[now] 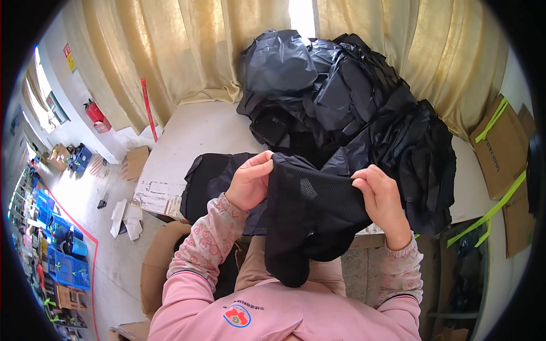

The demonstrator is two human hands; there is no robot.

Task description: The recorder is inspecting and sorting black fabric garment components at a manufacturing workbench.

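A black fabric piece with a mesh panel (318,196) is stretched between my two hands over my lap. My left hand (250,181) pinches its upper left corner, while my right hand (382,198) grips the upper right edge. The lower part sags into rounded, thicker-looking folds. Left of it, flat on the table, lies another black cloth piece (205,176), partly behind my left forearm. Beyond my hands rises a large heap of shiny black fabric pieces (335,96), some of it spilling toward the right side.
The pale table (193,128) reaches back to beige curtains (187,51). Cardboard with green straps (500,165) stands at the right, and an open cardboard box (156,267) beside my left leg. Blue crates (68,267) and a red fire extinguisher (94,112) are off left.
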